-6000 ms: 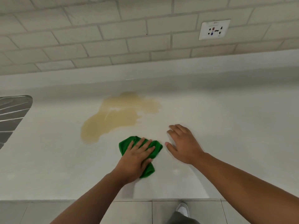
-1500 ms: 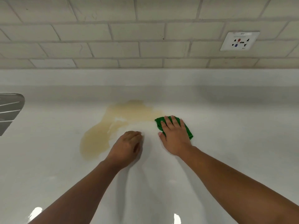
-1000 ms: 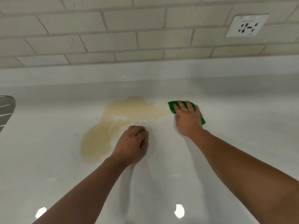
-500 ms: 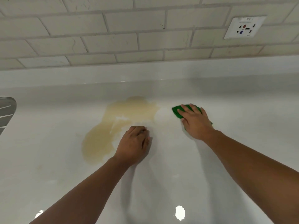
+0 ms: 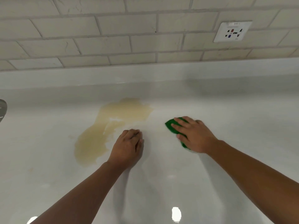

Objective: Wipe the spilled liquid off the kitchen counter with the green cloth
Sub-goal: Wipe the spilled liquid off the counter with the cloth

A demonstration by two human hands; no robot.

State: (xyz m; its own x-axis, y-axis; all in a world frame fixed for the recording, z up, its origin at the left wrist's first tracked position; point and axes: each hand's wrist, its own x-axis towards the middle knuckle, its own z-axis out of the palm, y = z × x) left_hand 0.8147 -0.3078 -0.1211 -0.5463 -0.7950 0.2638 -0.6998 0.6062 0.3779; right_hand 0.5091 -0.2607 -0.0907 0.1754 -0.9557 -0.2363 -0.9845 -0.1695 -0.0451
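Now my right hand (image 5: 192,135) presses the green cloth (image 5: 169,126) flat under straight fingers, just right of the spill (image 5: 113,125) on the counter (image 5: 234,126). My left hand (image 5: 127,146) rests curled, holding nothing. I should sweep leftward with even pressure.

the green cloth (image 5: 169,126) has passed from the left hand (image 5: 127,147) to the right hand (image 5: 195,136), which has pulled it nearer, off the spill (image 5: 113,126)'s right edge, now wiped shorter.
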